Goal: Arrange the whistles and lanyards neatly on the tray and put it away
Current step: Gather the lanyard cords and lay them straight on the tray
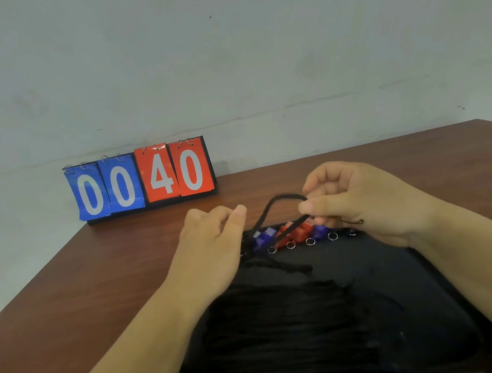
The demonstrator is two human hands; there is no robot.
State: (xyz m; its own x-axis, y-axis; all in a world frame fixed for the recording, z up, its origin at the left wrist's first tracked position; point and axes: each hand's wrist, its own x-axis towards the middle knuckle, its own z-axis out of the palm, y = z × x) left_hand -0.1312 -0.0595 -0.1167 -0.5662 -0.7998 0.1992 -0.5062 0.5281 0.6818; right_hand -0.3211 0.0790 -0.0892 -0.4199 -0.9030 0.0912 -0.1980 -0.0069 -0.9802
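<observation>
While the brown desk (107,279) carries everything, the black tray (432,285) is the landmark, lying at its near right. Beyond the tray's far left corner, against the wall, stands a flip scoreboard (142,180) reading 00 and 40. On the tray's near half lies a dark heap of lanyards (280,321), hard to tell apart. Along the tray's far edge sits a row of blue and red whistles (287,234), their metal rings toward the heap. Above that row the right hand (362,200) has its fingers (307,207) pinched on a black lanyard loop (282,201), which rises from the whistles. Over the tray's far left corner the left hand (210,242) has its fingers loosely curled, holding nothing I can see. Lifting the loop further could, I judge, drag a whistle out of line or snag the heap.
</observation>
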